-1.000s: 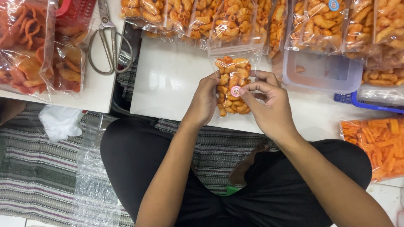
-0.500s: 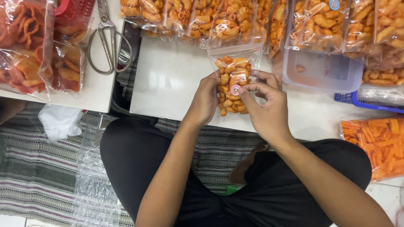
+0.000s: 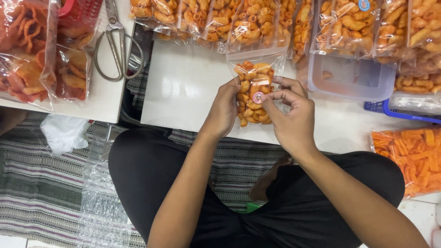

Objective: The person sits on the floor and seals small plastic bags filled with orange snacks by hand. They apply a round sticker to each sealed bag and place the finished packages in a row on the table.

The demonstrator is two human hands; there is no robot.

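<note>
I hold a small clear bag of orange curled snacks (image 3: 253, 87) upright over the white table (image 3: 183, 87). My left hand (image 3: 225, 110) grips its left side. My right hand (image 3: 289, 112) grips the right side, thumb and fingertip pressing a small round sticker (image 3: 257, 97) on the bag's front. The open top of the bag points away from me. My crossed legs in black trousers fill the lower view.
A row of filled snack bags (image 3: 257, 18) lies along the far edge. Scissors (image 3: 117, 43) rest at left by bags of red-orange snacks (image 3: 41, 59). A clear plastic tub (image 3: 351, 78) sits right, a bag of orange sticks (image 3: 409, 156) lower right.
Almost nothing differs; both hands keep hold of the bag, and the right fingers stay on the sticker.
</note>
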